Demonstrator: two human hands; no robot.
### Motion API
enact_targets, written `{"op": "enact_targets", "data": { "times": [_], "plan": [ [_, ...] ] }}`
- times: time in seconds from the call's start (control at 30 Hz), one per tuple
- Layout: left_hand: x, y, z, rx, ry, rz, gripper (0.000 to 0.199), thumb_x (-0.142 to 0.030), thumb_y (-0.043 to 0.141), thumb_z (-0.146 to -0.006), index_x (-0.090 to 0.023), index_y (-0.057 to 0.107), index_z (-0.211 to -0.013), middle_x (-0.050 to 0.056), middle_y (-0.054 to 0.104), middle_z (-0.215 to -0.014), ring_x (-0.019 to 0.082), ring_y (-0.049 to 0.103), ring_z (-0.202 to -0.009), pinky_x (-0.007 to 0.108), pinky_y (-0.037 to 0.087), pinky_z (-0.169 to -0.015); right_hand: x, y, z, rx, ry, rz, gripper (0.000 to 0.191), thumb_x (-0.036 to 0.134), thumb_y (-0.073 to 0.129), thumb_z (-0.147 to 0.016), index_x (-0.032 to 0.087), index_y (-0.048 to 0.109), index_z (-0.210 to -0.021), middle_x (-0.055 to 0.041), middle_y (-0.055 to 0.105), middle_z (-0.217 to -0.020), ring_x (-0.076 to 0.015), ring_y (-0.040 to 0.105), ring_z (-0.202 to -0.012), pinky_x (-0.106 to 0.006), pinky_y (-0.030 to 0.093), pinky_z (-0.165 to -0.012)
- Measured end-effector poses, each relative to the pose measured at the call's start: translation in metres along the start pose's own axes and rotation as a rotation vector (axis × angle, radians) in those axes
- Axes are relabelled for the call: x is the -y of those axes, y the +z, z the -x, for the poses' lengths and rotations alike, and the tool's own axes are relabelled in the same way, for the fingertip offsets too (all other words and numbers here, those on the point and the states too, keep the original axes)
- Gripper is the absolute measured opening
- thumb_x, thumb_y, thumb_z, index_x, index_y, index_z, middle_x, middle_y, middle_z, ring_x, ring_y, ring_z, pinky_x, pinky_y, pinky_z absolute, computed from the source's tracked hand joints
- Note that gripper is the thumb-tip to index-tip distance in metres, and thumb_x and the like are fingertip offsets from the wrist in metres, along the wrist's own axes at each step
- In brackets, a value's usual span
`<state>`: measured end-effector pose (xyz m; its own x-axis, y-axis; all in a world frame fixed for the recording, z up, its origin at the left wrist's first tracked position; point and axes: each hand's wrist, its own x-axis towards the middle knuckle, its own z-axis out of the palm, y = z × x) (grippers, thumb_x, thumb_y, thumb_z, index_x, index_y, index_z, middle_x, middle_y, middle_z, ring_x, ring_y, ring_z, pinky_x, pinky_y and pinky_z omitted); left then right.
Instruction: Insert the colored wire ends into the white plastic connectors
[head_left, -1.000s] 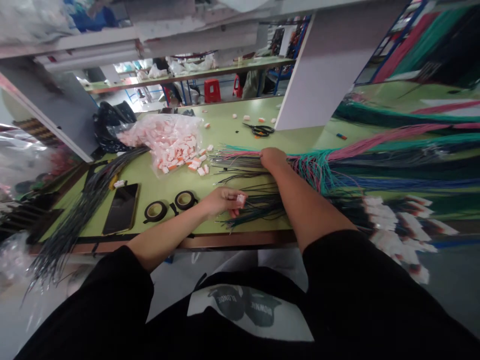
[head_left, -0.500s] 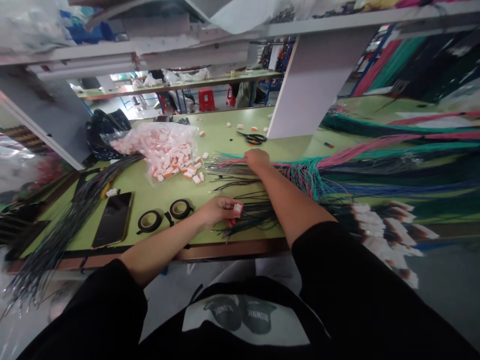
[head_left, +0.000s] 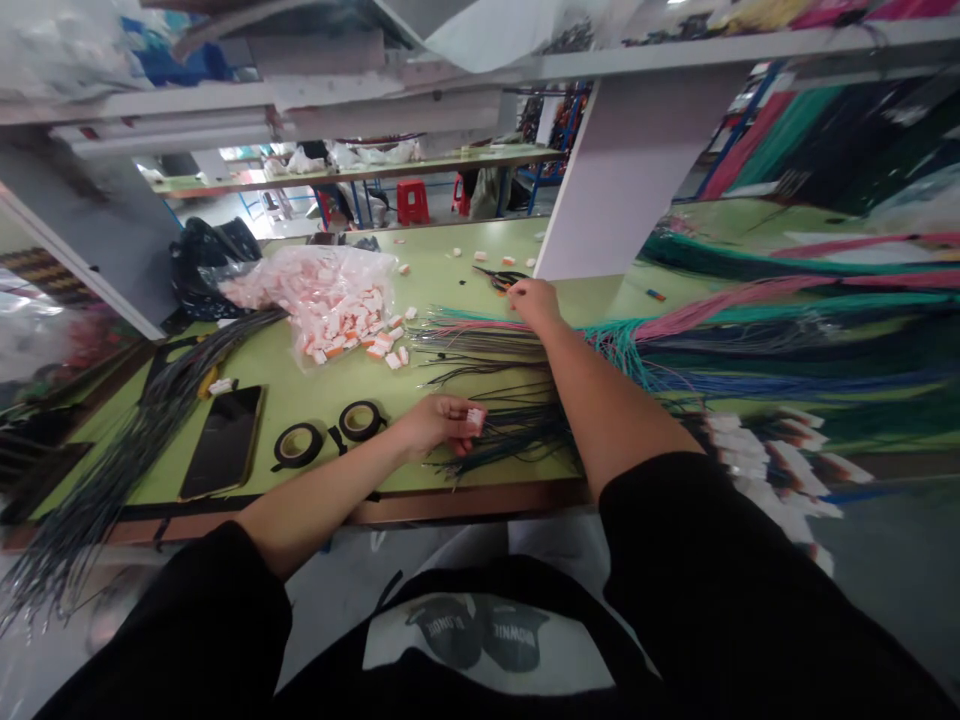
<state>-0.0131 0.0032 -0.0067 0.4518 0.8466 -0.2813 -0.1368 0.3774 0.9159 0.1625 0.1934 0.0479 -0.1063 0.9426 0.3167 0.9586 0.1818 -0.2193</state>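
Observation:
My left hand (head_left: 442, 424) is closed on a small white-and-orange connector (head_left: 475, 419), low over the front of the green table. Dark wires (head_left: 517, 430) lie just right of it. Above the strands, my right hand (head_left: 535, 303) has its fingers pressed together beside the black scissors (head_left: 499, 277); whatever those fingers hold is too small to make out. Teal and pink wire ends (head_left: 465, 318) spread out left of that hand. A plastic bag (head_left: 311, 290) spills many connectors onto the table at the left of the wires.
Two black tape rolls (head_left: 298, 444) and a phone (head_left: 223, 442) lie at the left. Long bundles of coloured wires (head_left: 750, 320) stretch to the right. Connectors (head_left: 787, 460) cluster at the right table edge. A white upright panel (head_left: 622, 170) stands behind my right hand.
My right hand has moved right and slightly up, away from the wires and closer to the scissors. My left hand keeps hold of the connector in nearly the same place.

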Motion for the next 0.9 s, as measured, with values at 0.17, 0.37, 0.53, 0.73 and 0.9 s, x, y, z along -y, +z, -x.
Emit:
{"op": "enact_targets", "data": {
  "times": [0.17,0.37,0.53,0.73,0.9],
  "plan": [
    [-0.001,0.0,-0.001,-0.024,0.016,0.028,0.037,-0.017,0.078,-0.056,-0.008,0.062,-0.087,-0.002,0.059,-0.057,0.007,0.053,-0.043,0.018,0.041,-0.041,-0.003,-0.016,0.003,-0.166,0.129,-0.493,0.035,0.027,0.04,-0.083,0.009,0.064,-0.101,-0.0092,0.068,-0.087,-0.0125,0.057,-0.065,-0.023,0.043,-0.06],
    [-0.003,-0.002,-0.002,-0.082,0.042,0.134,0.027,-0.007,0.072,-0.062,-0.01,0.061,-0.087,-0.002,0.06,-0.058,0.006,0.055,-0.044,0.018,0.044,-0.045,0.026,-0.05,0.061,0.226,-0.284,-0.635,0.028,0.035,0.056,-0.075,0.015,0.07,-0.088,-0.0035,0.068,-0.074,-0.0106,0.054,-0.062,-0.025,0.042,-0.063],
    [-0.004,-0.006,-0.004,-0.078,0.058,0.169,0.027,-0.005,0.069,-0.065,-0.01,0.062,-0.09,-0.002,0.06,-0.06,0.006,0.055,-0.046,0.018,0.045,-0.047,0.036,-0.052,0.125,0.335,-0.399,-0.621,0.025,0.034,0.054,-0.072,0.018,0.07,-0.083,0.0001,0.067,-0.073,-0.0129,0.057,-0.07,-0.026,0.041,-0.068],
    [-0.004,-0.009,-0.004,-0.034,0.086,0.126,0.03,-0.008,0.072,-0.063,-0.011,0.063,-0.092,-0.002,0.061,-0.063,0.006,0.055,-0.046,0.018,0.044,-0.046,0.024,-0.03,0.162,0.232,-0.291,-0.724,0.031,0.036,0.051,-0.073,0.017,0.069,-0.09,0.0005,0.064,-0.066,-0.0112,0.051,-0.058,-0.024,0.038,-0.057],
    [-0.007,-0.008,-0.001,-0.024,0.068,0.122,0.031,-0.007,0.071,-0.063,-0.011,0.061,-0.092,-0.003,0.061,-0.061,0.006,0.056,-0.046,0.017,0.043,-0.046,0.024,-0.032,0.172,0.106,-0.18,-0.453,0.022,0.034,0.054,-0.07,0.021,0.071,-0.076,0.0011,0.062,-0.06,-0.0118,0.05,-0.056,-0.023,0.032,-0.053]
  ]
}}
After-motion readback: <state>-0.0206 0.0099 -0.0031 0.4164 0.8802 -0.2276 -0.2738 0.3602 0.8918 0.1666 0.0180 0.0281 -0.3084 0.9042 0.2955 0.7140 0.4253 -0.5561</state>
